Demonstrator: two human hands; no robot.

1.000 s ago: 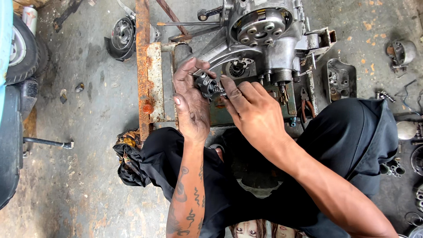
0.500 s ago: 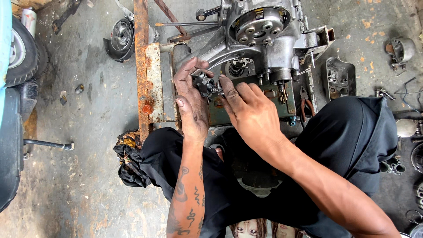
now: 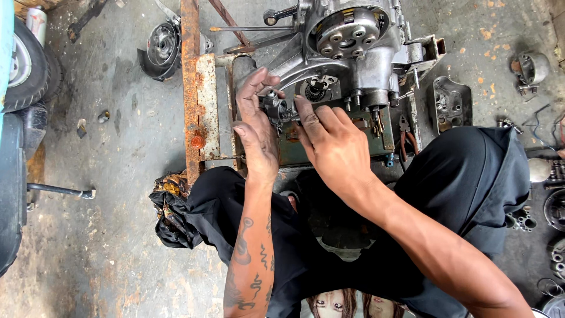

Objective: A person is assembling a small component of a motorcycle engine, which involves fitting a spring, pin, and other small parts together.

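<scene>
A small dark metal gear part (image 3: 274,109) sits between both my hands, just in front of a silver engine case (image 3: 353,50) with a round clutch on top. My left hand (image 3: 258,126) cups the part from the left, fingers curled over it. My right hand (image 3: 332,141) pinches the same part from the right with thumb and forefinger. The engine rests on a rusty orange metal frame (image 3: 191,88) and a green plate (image 3: 306,150). My legs in black trousers (image 3: 471,176) are spread around the work.
On the concrete floor lie a round black cover (image 3: 160,47) at the upper left, a grey engine cover (image 3: 452,103) and red pliers (image 3: 405,126) to the right, and small loose parts (image 3: 529,68) at the right edge. A wheel (image 3: 23,65) stands far left. A patterned rag (image 3: 170,203) lies by my knee.
Both hands have stayed on the small gear part by the engine; the fingers shifted only slightly.
</scene>
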